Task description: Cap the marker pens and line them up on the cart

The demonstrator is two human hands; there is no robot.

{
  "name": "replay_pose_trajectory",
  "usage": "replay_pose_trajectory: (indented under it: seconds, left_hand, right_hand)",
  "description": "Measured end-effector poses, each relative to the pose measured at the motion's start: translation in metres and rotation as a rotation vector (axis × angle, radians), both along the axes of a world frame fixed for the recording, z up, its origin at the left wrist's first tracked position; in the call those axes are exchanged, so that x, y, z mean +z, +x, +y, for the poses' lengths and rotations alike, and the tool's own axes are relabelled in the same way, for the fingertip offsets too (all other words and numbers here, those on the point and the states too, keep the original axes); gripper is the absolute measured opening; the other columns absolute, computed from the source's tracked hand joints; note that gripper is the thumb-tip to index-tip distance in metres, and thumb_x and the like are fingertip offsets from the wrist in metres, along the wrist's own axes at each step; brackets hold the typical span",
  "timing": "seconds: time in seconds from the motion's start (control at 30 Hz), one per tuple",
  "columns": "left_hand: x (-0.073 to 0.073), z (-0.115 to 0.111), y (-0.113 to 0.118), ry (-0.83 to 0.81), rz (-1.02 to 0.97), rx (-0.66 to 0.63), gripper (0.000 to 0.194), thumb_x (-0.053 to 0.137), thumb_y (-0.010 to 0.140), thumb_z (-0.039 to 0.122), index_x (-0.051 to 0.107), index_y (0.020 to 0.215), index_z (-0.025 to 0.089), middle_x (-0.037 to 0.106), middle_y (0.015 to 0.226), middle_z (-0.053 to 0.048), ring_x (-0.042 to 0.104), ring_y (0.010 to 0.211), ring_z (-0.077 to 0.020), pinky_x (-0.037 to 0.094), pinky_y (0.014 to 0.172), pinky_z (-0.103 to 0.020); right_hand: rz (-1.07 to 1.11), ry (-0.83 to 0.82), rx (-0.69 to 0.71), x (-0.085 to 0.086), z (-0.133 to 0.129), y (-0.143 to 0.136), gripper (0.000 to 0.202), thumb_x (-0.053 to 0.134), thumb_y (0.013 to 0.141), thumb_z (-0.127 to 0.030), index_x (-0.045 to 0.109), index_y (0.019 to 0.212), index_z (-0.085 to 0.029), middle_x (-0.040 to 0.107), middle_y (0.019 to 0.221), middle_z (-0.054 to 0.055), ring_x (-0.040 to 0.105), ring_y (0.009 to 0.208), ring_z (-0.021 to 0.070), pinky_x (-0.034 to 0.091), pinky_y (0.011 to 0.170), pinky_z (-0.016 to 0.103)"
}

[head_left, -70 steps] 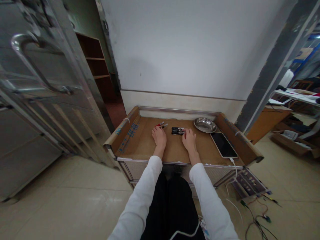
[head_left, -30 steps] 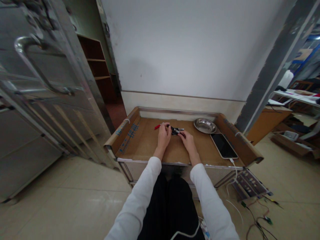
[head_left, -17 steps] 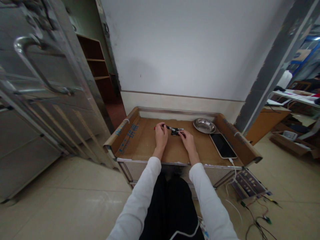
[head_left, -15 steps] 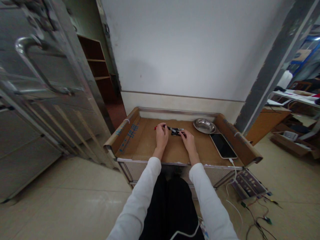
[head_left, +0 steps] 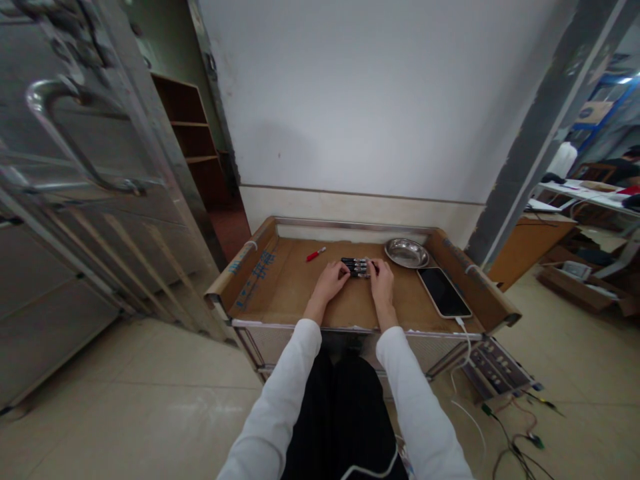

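Several black pens (head_left: 357, 265) lie side by side in a small stack on the cardboard, their silvery ends toward the right. My left hand (head_left: 332, 281) is closed at their left ends, thumb and fingertips against them. At the right ends my right hand (head_left: 381, 280) presses with its fingers, so the pens are held between both hands. A red pen (head_left: 315, 254) with a whitish end lies apart, slightly tilted, beyond my left hand and to its left.
The cardboard-lined cart (head_left: 280, 300) has raised sides. A shallow metal dish (head_left: 407, 253) stands at the back right, with a phone (head_left: 444, 292) in front of it on a white cable (head_left: 467, 347). A metal box (head_left: 500, 373) and loose wires are on the floor.
My left hand has moved toward me and slightly right, off the red pen's spot, leaving that pen in the open. The black pens now lie lined up between my hands.
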State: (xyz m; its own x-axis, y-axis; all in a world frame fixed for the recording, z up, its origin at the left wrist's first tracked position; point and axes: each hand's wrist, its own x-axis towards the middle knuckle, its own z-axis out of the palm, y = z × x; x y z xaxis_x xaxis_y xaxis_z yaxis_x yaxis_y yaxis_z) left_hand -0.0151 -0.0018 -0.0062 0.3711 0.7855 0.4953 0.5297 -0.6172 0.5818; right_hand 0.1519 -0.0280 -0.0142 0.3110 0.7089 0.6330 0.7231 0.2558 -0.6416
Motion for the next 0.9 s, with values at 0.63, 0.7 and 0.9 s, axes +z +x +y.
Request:
replay_pose_trajectory:
  seconds: [0.63, 0.7, 0.9]
  left_hand:
    - [-0.0025, 0.0017, 0.0034, 0.069, 0.194, 0.153, 0.006, 0.054, 0.083, 0.016, 0.057, 0.088, 0.019, 0.058, 0.095, -0.006, 0.053, 0.094, -0.0208, 0.044, 0.088, -0.037]
    - [-0.0034, 0.0028, 0.0041, 0.087, 0.169, 0.157, 0.007, 0.054, 0.083, 0.017, 0.056, 0.09, 0.018, 0.058, 0.096, -0.007, 0.054, 0.095, -0.0218, 0.044, 0.089, -0.039]
    - [-0.0031, 0.0059, 0.0058, 0.124, -0.125, 0.018, 0.027, 0.051, 0.084, 0.015, 0.05, 0.111, 0.017, 0.06, 0.108, -0.009, 0.057, 0.103, -0.0198, 0.046, 0.092, -0.038]
  right_hand:
    - [-0.036, -0.036, 0.153, -0.0014, 0.0024, -0.0053, 0.035, 0.038, 0.093, -0.042, 0.063, 0.089, -0.019, 0.065, 0.088, 0.009, 0.058, 0.081, 0.0202, 0.044, 0.077, 0.032]
    - [-0.034, -0.034, 0.174, -0.001, 0.0026, -0.0058, 0.033, 0.039, 0.092, -0.041, 0.063, 0.089, -0.019, 0.065, 0.088, 0.009, 0.058, 0.082, 0.0202, 0.044, 0.077, 0.032]
    - [-0.027, -0.023, 0.269, 0.0017, 0.0016, -0.0074, 0.025, 0.045, 0.09, -0.036, 0.064, 0.089, -0.02, 0.066, 0.09, 0.008, 0.059, 0.084, 0.0191, 0.046, 0.079, 0.03]
